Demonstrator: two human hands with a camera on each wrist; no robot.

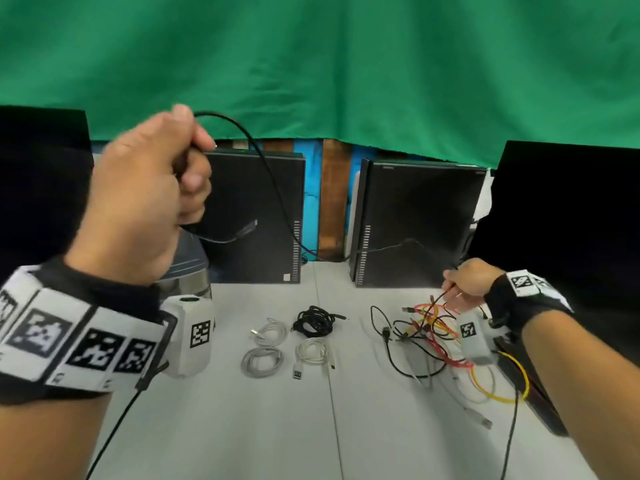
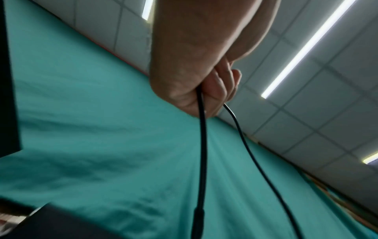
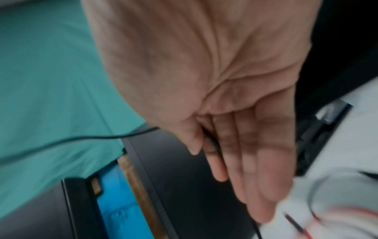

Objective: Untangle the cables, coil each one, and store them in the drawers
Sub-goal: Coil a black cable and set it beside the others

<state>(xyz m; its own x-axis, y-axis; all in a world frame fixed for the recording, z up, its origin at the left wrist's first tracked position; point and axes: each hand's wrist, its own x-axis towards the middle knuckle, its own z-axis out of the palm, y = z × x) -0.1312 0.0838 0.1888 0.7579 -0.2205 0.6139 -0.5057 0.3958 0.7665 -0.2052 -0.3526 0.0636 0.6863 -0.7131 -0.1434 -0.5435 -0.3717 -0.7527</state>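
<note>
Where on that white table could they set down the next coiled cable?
Bare table lies in front of the four coiled cables, and between them and the tangle. It is crowded on the right, where the right hand works.

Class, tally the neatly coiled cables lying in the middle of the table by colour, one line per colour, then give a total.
Black coiled cable: 1
White coiled cables: 2
Grey coiled cable: 1
Total: 4
</note>
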